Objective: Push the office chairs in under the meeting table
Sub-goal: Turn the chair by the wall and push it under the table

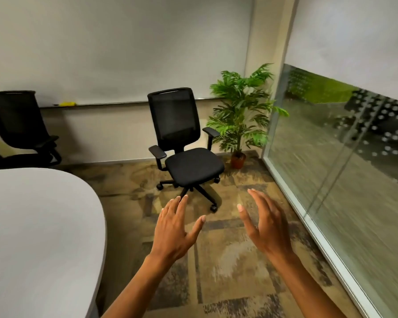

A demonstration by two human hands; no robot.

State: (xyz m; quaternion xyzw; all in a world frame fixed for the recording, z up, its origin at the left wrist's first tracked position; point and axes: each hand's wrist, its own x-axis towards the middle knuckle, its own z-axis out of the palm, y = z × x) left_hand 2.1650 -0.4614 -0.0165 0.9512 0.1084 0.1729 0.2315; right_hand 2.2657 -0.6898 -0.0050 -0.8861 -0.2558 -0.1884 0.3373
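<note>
A black mesh-backed office chair (pixel 184 145) stands alone on the carpet near the back wall, its seat facing me, well away from the white meeting table (pixel 41 226) at the left. A second black chair (pixel 19 129) sits beyond the table's far edge, partly hidden by it. My left hand (pixel 175 228) and my right hand (pixel 264 223) are both stretched out in front of me, fingers spread, holding nothing. Both hands are short of the nearer chair and touch nothing.
A potted palm (pixel 239 115) stands in the corner just right of the chair. A glass wall (pixel 342 168) runs along the right side. A whiteboard ledge with a yellow object (pixel 67 103) lines the back wall. Patterned carpet lies between me and the chair.
</note>
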